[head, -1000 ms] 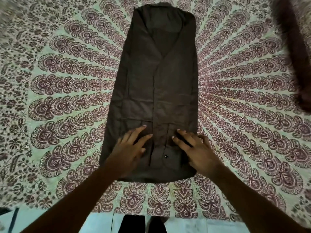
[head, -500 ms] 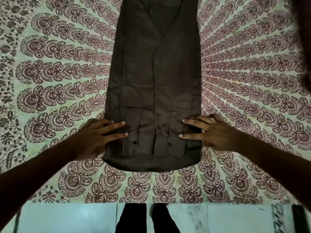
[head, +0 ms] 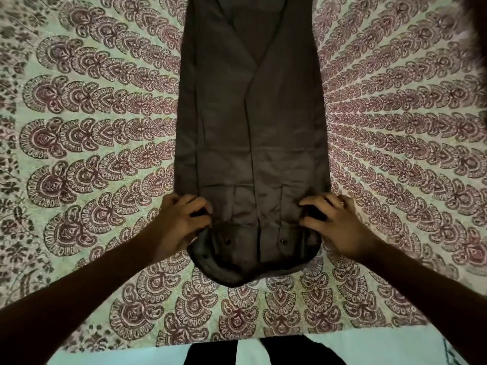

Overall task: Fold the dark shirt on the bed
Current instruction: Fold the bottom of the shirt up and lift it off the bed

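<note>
The dark shirt [head: 250,127] lies flat along the middle of the bed [head: 395,299], on a patterned bedspread [head: 92,154]. Both sides are already turned in, so it forms one long narrow strip running straight away from the person. That shape suits a fold across its length.

The left hand [head: 181,222] has its fingers curled over the strip's left edge near the closer end. The right hand [head: 334,222] mirrors it on the right edge. Each grip is closed on the cloth, with the fabric bunched under the fingertips. Taking both edges at the same level keeps the layers stacked and the fold line square.

Between the hands and the person, the near end with its two buttons [head: 228,241] has puckered into a rounded lip and seems to be coming up off the bedspread. The far end runs out of the top of the view.

The step in hand looks like carrying this near end away from the person and over the rest of the strip. The tucked sides could slip open if one hand leads the other.
</note>
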`<action>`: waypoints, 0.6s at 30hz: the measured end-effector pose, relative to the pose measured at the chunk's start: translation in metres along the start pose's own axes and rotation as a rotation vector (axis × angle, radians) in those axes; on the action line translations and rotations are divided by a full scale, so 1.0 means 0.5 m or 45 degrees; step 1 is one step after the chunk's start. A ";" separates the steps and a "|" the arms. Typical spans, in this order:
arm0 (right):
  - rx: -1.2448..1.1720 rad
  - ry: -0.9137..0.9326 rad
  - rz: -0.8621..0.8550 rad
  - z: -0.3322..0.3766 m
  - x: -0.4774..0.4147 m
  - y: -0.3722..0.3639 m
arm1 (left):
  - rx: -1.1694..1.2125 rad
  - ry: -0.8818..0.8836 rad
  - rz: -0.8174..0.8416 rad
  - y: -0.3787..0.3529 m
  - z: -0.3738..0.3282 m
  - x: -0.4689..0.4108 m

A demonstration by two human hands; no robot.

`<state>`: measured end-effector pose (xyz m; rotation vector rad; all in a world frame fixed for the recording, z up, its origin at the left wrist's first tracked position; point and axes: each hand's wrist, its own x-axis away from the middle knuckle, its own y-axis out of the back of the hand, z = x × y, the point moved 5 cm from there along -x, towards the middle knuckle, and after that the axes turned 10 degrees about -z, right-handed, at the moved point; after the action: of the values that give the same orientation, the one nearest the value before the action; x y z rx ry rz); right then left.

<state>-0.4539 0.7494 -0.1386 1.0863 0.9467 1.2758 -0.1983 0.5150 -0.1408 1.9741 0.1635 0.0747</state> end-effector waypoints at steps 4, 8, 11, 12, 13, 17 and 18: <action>-0.373 -0.395 -0.227 0.000 -0.033 0.045 | 0.672 0.387 -0.138 0.041 0.030 -0.050; -1.127 -0.846 -0.356 -0.036 -0.103 0.107 | 0.750 0.870 -0.348 0.103 0.072 -0.122; -1.183 -1.012 -0.415 -0.100 -0.180 0.118 | 0.884 1.192 -0.459 0.098 0.135 -0.176; -1.182 -1.080 -0.415 -0.127 -0.207 0.106 | 0.875 1.296 -0.461 0.090 0.157 -0.188; -1.183 -1.150 -0.403 -0.148 -0.234 0.094 | 0.867 1.388 -0.467 0.081 0.177 -0.195; -1.099 -1.484 -0.459 -0.208 -0.292 0.056 | 0.871 1.582 -0.516 0.064 0.216 -0.224; -1.138 -1.536 -0.497 -0.206 -0.298 0.059 | 0.874 1.614 -0.526 0.068 0.217 -0.229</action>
<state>-0.5727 0.6097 -0.1417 0.6701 -0.3318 0.4088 -0.2947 0.3863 -0.1500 2.2063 1.5669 1.1146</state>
